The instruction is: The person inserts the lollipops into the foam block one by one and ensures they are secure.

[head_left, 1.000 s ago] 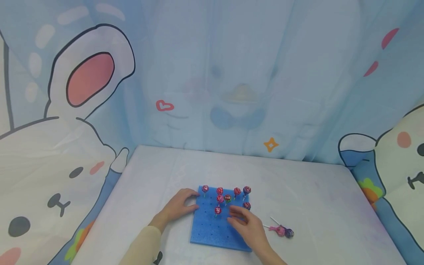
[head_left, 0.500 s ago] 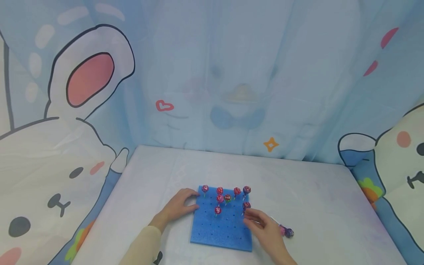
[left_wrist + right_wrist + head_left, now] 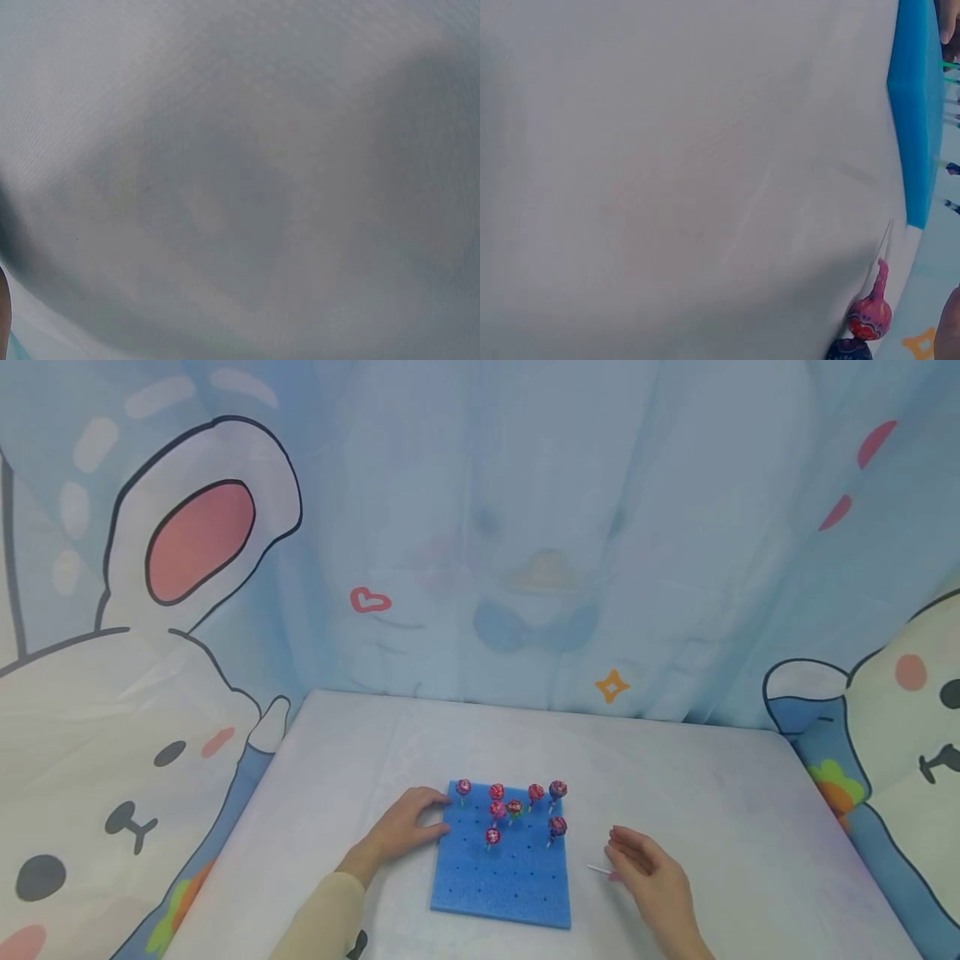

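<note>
A blue foam board (image 3: 498, 885) with rows of small holes lies on the table. Several wrapped lollipops (image 3: 497, 810) stand upright in its far half, most of them red or pink. My left hand (image 3: 405, 827) rests at the board's left edge, thumb and fingers spread apart along it. To the right of the board, my right hand (image 3: 652, 877) hovers with loosely bent fingers and nothing visible in them. Under it lies a pink lollipop (image 3: 870, 316) with its white stick towards the board; a dark blue lollipop (image 3: 849, 350) lies against it. The head view mostly hides both.
A white-covered table (image 3: 720, 810) extends around the board. Behind it hangs a light blue curtain (image 3: 420, 527) with cartoon figures. Pale, blurred cloth (image 3: 240, 180) fills nearly all of the left wrist view.
My right hand has moved from over the board to the right, over the loose lollipops. The left hand and the standing lollipops stay where they were.
</note>
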The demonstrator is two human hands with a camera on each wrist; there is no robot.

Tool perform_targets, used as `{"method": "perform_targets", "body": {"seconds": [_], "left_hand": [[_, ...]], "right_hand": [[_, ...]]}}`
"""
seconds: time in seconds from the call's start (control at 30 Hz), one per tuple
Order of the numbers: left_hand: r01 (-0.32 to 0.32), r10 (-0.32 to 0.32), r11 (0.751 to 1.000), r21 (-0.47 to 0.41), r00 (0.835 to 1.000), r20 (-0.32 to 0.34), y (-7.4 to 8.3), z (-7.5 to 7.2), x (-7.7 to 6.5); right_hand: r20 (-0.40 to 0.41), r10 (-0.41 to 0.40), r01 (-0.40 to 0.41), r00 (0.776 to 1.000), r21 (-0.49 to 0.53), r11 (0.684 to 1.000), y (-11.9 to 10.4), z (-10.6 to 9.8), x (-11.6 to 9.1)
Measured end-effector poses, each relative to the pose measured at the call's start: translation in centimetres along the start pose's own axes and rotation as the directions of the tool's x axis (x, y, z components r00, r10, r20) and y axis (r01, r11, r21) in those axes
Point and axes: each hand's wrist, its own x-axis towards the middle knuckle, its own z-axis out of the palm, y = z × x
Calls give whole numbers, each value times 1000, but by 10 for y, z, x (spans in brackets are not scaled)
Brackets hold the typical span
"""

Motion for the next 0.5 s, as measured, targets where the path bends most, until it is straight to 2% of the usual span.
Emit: {"method": "perform_targets", "body": {"seconds": [0.13, 0.27, 0.5], "left_hand": [[4, -4, 1000, -1, 1000, -1, -1, 0, 0], [14, -14, 1000, -11, 1000, 3, -3, 2, 0], [-3, 3, 1000, 2, 1000, -4, -4, 2, 0]], "right_hand": [[-27, -35, 36, 999, 29, 999, 12, -10, 1], [-80, -84, 83, 993, -16, 996, 21, -16, 3], [-109, -43, 28, 993, -135, 990, 32, -27, 9]]}}
